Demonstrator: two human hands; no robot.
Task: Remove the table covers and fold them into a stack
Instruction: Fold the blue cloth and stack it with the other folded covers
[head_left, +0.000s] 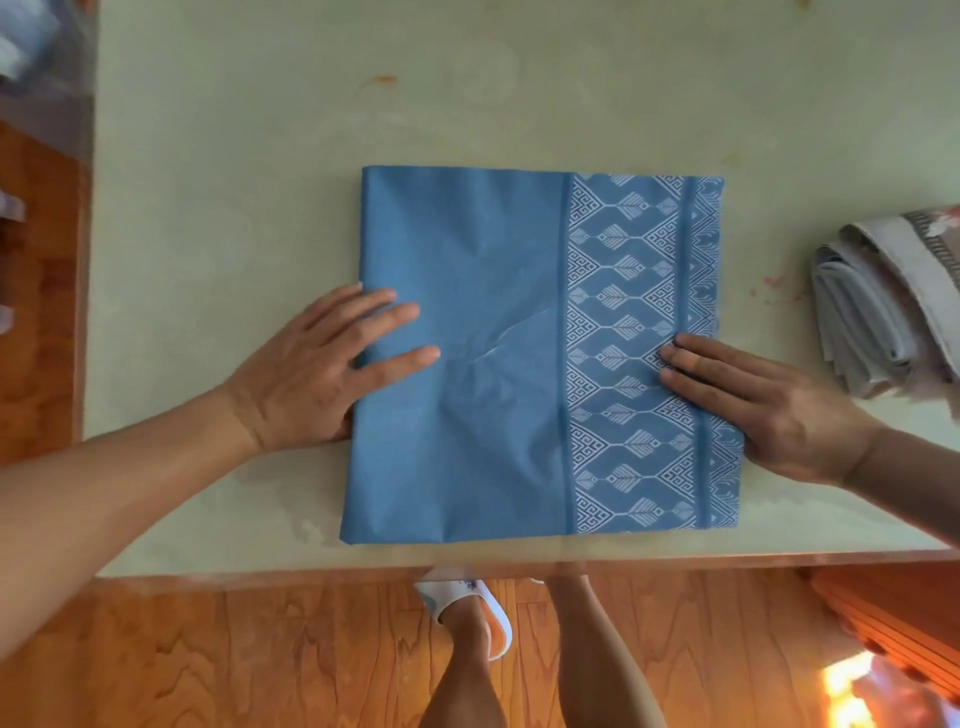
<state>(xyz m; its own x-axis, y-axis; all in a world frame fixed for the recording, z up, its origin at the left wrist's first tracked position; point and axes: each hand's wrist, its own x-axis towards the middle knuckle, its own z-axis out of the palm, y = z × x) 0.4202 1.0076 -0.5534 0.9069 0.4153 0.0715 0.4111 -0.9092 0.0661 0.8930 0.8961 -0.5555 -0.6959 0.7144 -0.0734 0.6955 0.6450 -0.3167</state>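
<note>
Both hands press flat, fingers straight, on the folded blue cover (467, 353) near the tabletop's (234, 156) front edge: left hand (317, 374), right hand (769, 410). Folded grey covers (878, 306) sit at its right edge.

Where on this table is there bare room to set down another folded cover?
Bare table spans the far side beyond the blue cover, plus a strip left of it past the left hand. The right edge is crowded: right hand, grey folded stack.
</note>
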